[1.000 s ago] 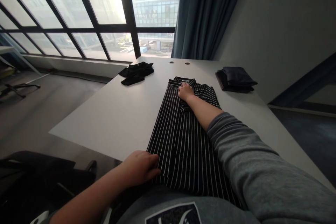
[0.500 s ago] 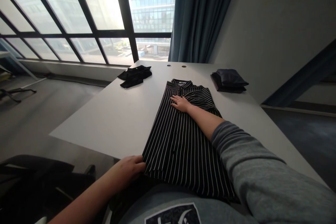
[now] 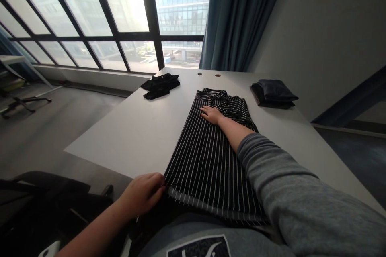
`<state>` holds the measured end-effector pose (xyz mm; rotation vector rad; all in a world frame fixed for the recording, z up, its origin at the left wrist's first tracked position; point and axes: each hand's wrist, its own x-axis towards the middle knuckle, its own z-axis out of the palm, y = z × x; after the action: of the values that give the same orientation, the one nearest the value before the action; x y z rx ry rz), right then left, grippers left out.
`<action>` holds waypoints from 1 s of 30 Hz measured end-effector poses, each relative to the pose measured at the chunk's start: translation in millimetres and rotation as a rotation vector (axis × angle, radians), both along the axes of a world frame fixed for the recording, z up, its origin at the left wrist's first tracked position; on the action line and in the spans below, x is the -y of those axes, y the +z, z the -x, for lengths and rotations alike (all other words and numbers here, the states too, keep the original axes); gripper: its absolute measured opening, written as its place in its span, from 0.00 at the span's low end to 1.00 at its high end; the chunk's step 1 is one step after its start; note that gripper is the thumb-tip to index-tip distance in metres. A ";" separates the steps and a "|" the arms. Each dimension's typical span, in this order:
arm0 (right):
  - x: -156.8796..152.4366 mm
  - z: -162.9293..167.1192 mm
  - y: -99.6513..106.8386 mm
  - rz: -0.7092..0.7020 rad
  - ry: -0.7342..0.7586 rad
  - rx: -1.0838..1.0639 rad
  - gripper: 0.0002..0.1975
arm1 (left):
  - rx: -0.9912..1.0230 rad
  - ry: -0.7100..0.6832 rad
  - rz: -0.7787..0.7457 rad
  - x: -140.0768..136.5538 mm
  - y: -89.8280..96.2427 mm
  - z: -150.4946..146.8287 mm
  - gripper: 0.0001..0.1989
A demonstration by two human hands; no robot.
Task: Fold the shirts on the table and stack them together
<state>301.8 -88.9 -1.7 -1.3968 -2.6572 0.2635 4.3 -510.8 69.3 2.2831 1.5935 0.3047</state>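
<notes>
A black shirt with white stripes (image 3: pixel 199 156) lies on the white table (image 3: pixel 120 136), its collar at the far end and its hem hanging at the near edge. My left hand (image 3: pixel 144 192) pinches the left corner of the hem. My right hand (image 3: pixel 212 115) lies flat on the upper part of the shirt, below the collar, with its fingers spread. The hem is turned so that its greyish inner side shows along the near edge. My right forearm covers part of the shirt's right side.
A crumpled black garment (image 3: pixel 161 85) lies at the table's far left. A stack of folded dark clothes (image 3: pixel 274 93) sits at the far right. Behind are windows and a blue curtain (image 3: pixel 241 20). A dark chair (image 3: pixel 51 196) stands at the lower left.
My left hand has turned and lifted the hem corner slightly, so the inner side of the hem now shows. My right hand stays on the shirt. The view has shifted a little left.
</notes>
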 end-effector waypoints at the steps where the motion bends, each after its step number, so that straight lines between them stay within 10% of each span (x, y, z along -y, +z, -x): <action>1: -2.1 0.5 1.1 0.006 0.000 -0.005 0.31 | 0.010 0.037 -0.028 -7.8 2.7 -1.8 0.08; 7: -26.5 0.3 6.5 -0.024 -0.156 -0.033 0.32 | 0.047 -0.108 -0.143 -73.8 4.1 -37.4 0.13; 16: -83.1 -2.3 -7.7 0.057 -0.188 0.062 0.31 | -0.161 -0.287 -0.078 -128.1 -41.7 -53.2 0.34; 30: -136.2 5.1 -16.7 0.039 -0.182 0.057 0.32 | -0.185 -0.245 -0.063 -166.8 -24.0 -57.3 0.31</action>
<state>296.7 47.3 -18.4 -1.6697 -2.5590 0.2607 61.6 -344.0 45.3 2.5874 1.3801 0.0850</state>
